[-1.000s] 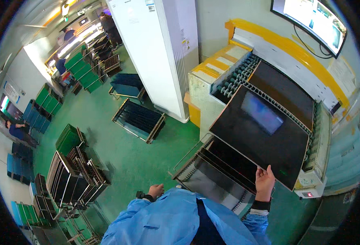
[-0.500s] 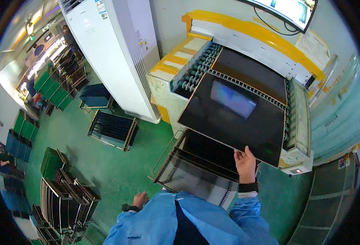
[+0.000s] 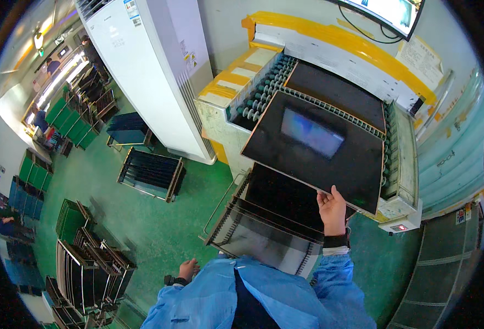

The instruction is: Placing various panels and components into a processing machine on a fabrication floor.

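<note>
My right hand (image 3: 332, 213) grips the near edge of a flat black panel (image 3: 307, 159), thumb on top and fingers beneath. The panel is tilted askew, its far edge over the roller bed (image 3: 261, 98) of a conveyor machine and its near part beyond the bed. A patch of light reflects off its glossy face. A second black panel (image 3: 338, 93) lies farther in on the rollers. Below the held panel stands a slotted rack (image 3: 264, 222) with dark panels in it. My left hand (image 3: 188, 270) hangs low at my side, fingers curled, with nothing visible in it.
A tall white cabinet unit (image 3: 148, 71) stands left of the machine. Racks of dark panels (image 3: 151, 172) and green panels (image 3: 69, 219) stand on the green floor (image 3: 143, 225) to the left. A screen (image 3: 390, 13) hangs above; a grey mesh rack (image 3: 442, 268) is at right.
The held panel has slid slightly away from me, farther toward the rollers, and my right hand has moved forward with it. My left hand stays about where it was.
</note>
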The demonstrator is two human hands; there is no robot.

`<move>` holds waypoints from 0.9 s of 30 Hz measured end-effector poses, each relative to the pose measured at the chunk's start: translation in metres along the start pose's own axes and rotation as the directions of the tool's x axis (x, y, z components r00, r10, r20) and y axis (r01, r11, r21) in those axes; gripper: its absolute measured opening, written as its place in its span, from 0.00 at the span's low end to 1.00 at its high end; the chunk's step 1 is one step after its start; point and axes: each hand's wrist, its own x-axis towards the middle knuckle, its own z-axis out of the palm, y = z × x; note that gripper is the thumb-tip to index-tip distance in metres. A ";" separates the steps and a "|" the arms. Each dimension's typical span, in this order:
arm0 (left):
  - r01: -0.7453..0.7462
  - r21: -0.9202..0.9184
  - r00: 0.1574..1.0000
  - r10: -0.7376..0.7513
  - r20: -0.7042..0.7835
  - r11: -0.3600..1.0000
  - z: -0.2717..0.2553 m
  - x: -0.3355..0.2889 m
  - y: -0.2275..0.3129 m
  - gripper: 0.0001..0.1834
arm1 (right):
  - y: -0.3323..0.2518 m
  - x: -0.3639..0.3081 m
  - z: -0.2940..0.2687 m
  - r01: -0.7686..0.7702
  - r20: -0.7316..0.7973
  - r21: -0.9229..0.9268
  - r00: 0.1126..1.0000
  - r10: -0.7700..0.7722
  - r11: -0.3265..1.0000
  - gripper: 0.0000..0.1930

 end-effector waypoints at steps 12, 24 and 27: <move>-0.041 0.015 0.998 0.041 0.043 0.999 -0.001 -0.018 0.003 0.17 | -0.002 0.032 -0.014 0.005 -0.072 0.031 0.997 -0.003 0.999 0.10; 0.028 -0.001 0.999 -0.028 -0.029 1.000 -0.003 -0.014 -0.010 0.18 | 0.037 0.066 -0.027 0.347 0.315 -0.909 0.935 -0.167 0.230 0.21; 0.045 0.012 0.998 -0.044 -0.054 0.999 -0.001 -0.025 -0.006 0.18 | 0.053 0.067 -0.036 0.465 0.557 -0.812 0.799 -0.229 -0.351 0.20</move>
